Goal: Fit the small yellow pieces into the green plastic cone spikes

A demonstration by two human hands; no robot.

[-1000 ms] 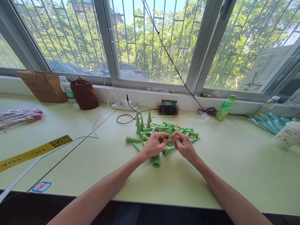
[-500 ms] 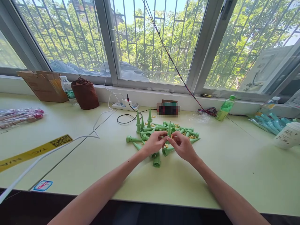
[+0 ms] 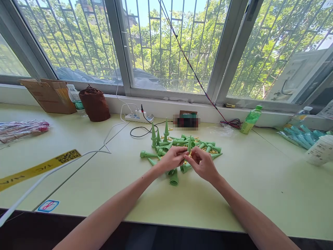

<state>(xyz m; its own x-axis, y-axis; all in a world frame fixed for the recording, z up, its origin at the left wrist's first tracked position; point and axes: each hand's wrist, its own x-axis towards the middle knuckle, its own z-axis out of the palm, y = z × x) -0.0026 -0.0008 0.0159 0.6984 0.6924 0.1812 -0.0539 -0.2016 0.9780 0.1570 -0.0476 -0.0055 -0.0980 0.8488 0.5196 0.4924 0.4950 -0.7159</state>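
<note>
Just below the middle of the frame, the left hand (image 3: 173,159) has its grip closed round a green spike (image 3: 189,143), tip up; this probably keeps the spike steady and its side exposed. The right hand (image 3: 206,164) meets it there, its grip narrowed to a pinch of thumb and finger on a small yellow piece (image 3: 190,154) against the spike; a pinch suits so small a part. Whether the piece is seated cannot be told, as fingers hide the join.

Behind the left hand, 3 upright spikes (image 3: 153,136) stand on their broad ends, likely because that base is stable. The loose spikes (image 3: 179,142) lie jumbled around the hands, perhaps for short reaches. Nearest the bottom of the frame, an open-ended cone (image 3: 173,179) lies with its mouth facing the person on the pale surface (image 3: 187,205).
</note>
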